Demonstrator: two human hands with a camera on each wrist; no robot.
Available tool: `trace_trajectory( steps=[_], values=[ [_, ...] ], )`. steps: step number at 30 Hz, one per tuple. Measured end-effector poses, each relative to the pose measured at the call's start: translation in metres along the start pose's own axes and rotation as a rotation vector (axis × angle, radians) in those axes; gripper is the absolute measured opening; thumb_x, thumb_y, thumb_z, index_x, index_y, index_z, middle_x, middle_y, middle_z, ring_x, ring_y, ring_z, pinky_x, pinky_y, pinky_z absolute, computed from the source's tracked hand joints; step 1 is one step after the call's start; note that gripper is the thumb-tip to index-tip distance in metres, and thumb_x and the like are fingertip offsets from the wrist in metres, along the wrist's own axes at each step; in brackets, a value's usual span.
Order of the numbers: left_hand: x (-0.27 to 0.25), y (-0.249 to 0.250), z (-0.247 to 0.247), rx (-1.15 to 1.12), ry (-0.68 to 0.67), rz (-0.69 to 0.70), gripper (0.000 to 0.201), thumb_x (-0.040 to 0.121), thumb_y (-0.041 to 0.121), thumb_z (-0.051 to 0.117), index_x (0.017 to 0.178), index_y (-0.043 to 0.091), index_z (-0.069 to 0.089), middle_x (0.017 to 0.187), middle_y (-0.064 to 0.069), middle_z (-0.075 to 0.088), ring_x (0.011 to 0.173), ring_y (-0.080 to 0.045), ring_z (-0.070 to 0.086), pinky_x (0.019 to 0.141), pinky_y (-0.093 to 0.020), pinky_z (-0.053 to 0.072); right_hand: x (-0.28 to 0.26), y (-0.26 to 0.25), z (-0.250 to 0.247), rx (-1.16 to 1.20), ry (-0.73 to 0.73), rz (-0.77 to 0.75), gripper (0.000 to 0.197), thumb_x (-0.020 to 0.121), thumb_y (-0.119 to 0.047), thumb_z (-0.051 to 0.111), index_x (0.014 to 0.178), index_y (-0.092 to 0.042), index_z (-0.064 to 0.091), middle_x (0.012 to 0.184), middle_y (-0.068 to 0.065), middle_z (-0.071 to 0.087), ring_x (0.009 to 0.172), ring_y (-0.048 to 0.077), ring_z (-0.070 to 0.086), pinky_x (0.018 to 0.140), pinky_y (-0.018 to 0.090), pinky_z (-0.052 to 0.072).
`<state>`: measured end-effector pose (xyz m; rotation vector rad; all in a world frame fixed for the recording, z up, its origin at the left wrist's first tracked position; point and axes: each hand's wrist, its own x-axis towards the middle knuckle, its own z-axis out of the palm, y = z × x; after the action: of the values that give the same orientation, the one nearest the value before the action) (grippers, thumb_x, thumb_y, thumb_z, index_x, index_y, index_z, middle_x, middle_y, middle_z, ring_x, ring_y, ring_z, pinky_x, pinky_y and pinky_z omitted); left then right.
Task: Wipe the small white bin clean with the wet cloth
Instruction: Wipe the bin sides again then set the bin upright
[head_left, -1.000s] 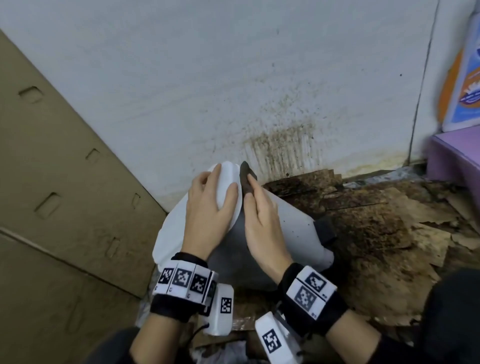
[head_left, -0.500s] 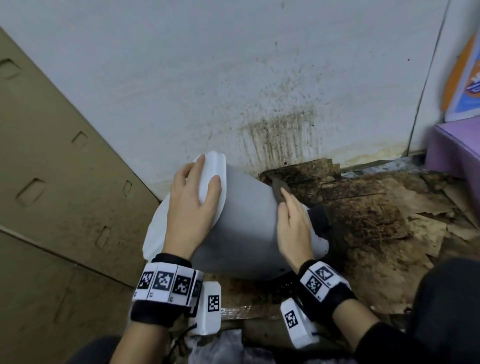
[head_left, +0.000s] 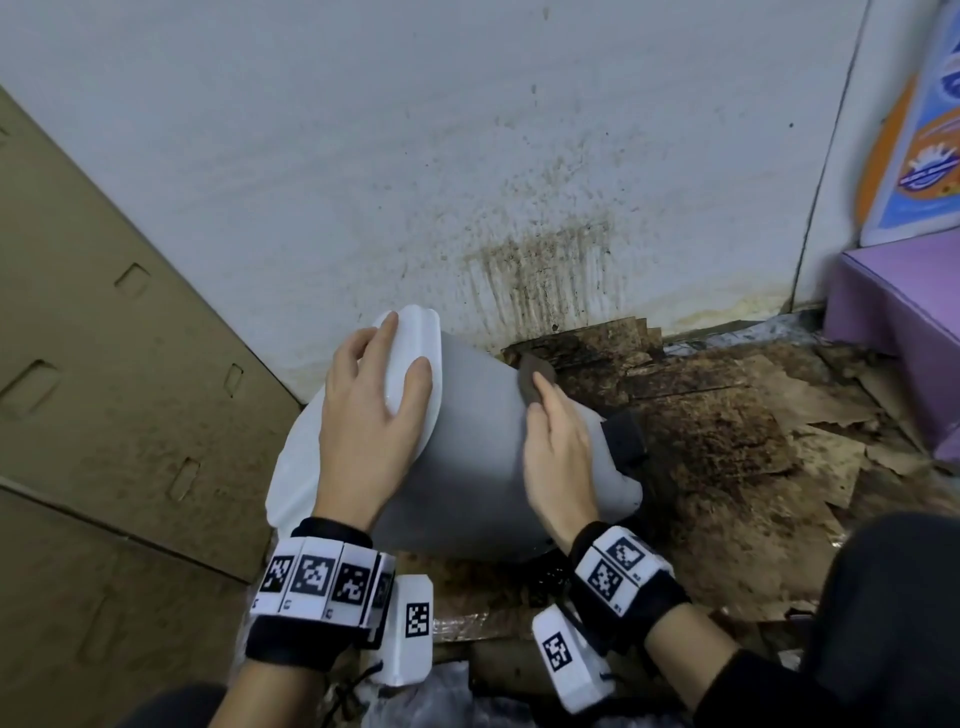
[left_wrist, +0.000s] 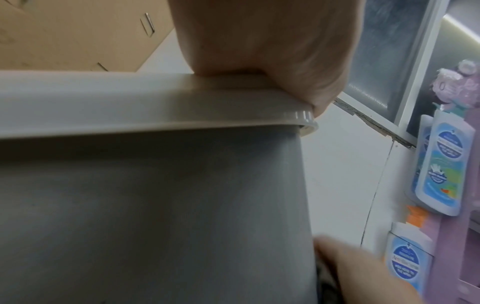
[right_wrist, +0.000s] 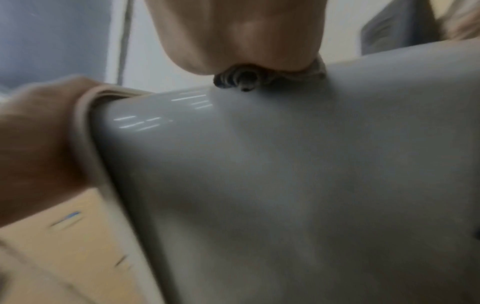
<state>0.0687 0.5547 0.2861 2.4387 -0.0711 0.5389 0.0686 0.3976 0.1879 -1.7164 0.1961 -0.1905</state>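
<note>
Bin (head_left: 467, 457) is tipped on its side on the stained floor (head_left: 727, 441), close to the spattered wall (head_left: 467, 156), rim end pointing left toward the cardboard (head_left: 104, 364), base end right. Step in hand, as judged: wiping of the grey outer wall, mid-stroke; the task is underway, not finished. Left hand (head_left: 371, 415) is laid over the white rim (head_left: 410, 353), fingers (head_left: 387, 330) nearly straight and spread across the rim face, thumb on the wall side, so the bin is steadied rather than gripped hard. Right hand (head_left: 558, 457) is pressed flat on the upper wall, fingers extended and together, with the dark cloth (head_left: 530, 376) trapped under the fingertips; only its far end is seen past them. In the right wrist view a bunched bit of the cloth is seen pinned under the palm, against the wall. No curl round the cloth is shown. Next move, as judged: the cloth is to be drawn along the wall with steady downward pressure, while the bin is held against rolling and then turned to expose unwiped faces. Underside and inside are hidden, so their state cannot be told.
</note>
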Motion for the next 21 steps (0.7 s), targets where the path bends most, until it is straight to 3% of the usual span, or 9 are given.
trace_trajectory(
  steps=[2,5,8,10,13,17,21],
  values=[
    [-0.002,0.002,0.001,0.0,-0.002,0.013,0.067,0.094,0.055,0.038,0.155,0.029,0.04,0.152,0.005,0.039,0.14,-0.012,0.037,0.107,-0.027,0.028,-0.006,-0.024,0.01,0.032,-0.076,-0.111,0.047,0.111,-0.026,0.033,0.158,-0.026,0.037,0.167,-0.006,0.031,0.155,0.01,0.021,0.128,0.033,0.015],
    [-0.004,0.004,0.002,0.01,-0.004,0.036,0.07,0.093,0.059,0.034,0.156,0.028,0.04,0.152,0.003,0.039,0.139,-0.012,0.038,0.107,-0.025,0.027,-0.011,-0.046,0.021,0.017,-0.18,-0.241,0.049,0.112,-0.028,0.031,0.161,-0.027,0.031,0.169,-0.009,0.026,0.156,0.003,0.013,0.127,0.025,0.01],
    [-0.004,0.002,0.001,0.001,-0.002,0.021,0.07,0.093,0.059,0.034,0.156,0.029,0.039,0.152,0.005,0.039,0.139,-0.011,0.037,0.106,-0.025,0.027,-0.01,-0.041,0.018,-0.032,-0.239,-0.317,0.05,0.113,-0.03,0.029,0.162,-0.029,0.027,0.169,-0.012,0.024,0.154,-0.005,0.009,0.124,0.018,0.008],
    [-0.002,-0.001,-0.001,-0.013,0.001,0.008,0.067,0.094,0.056,0.037,0.156,0.03,0.039,0.152,0.005,0.039,0.139,-0.011,0.037,0.105,-0.025,0.028,-0.005,-0.025,0.013,-0.054,-0.228,-0.335,0.049,0.112,-0.032,0.029,0.161,-0.03,0.029,0.168,-0.012,0.027,0.154,-0.003,0.013,0.126,0.022,0.011],
    [-0.001,-0.004,-0.003,-0.024,0.009,-0.009,0.062,0.097,0.051,0.039,0.155,0.031,0.039,0.152,0.007,0.038,0.138,-0.01,0.038,0.104,-0.026,0.028,0.005,0.006,0.002,-0.052,-0.149,-0.234,0.05,0.109,-0.032,0.03,0.158,-0.025,0.037,0.166,-0.006,0.033,0.155,0.008,0.023,0.129,0.034,0.018],
    [-0.001,-0.005,-0.005,-0.011,0.008,-0.024,0.06,0.098,0.05,0.039,0.155,0.034,0.039,0.154,0.008,0.037,0.139,-0.01,0.037,0.103,-0.027,0.028,0.016,0.041,-0.02,-0.089,-0.052,-0.003,0.046,0.112,-0.025,0.033,0.157,-0.022,0.039,0.165,-0.002,0.035,0.153,0.015,0.028,0.126,0.032,0.018],
    [-0.002,-0.001,-0.001,-0.005,0.005,0.007,0.061,0.097,0.052,0.038,0.155,0.032,0.039,0.154,0.007,0.038,0.139,-0.01,0.037,0.106,-0.027,0.028,0.019,0.043,-0.024,-0.094,-0.028,0.084,0.048,0.111,-0.026,0.033,0.158,-0.023,0.037,0.166,-0.002,0.033,0.153,0.016,0.025,0.127,0.037,0.017]
  ],
)
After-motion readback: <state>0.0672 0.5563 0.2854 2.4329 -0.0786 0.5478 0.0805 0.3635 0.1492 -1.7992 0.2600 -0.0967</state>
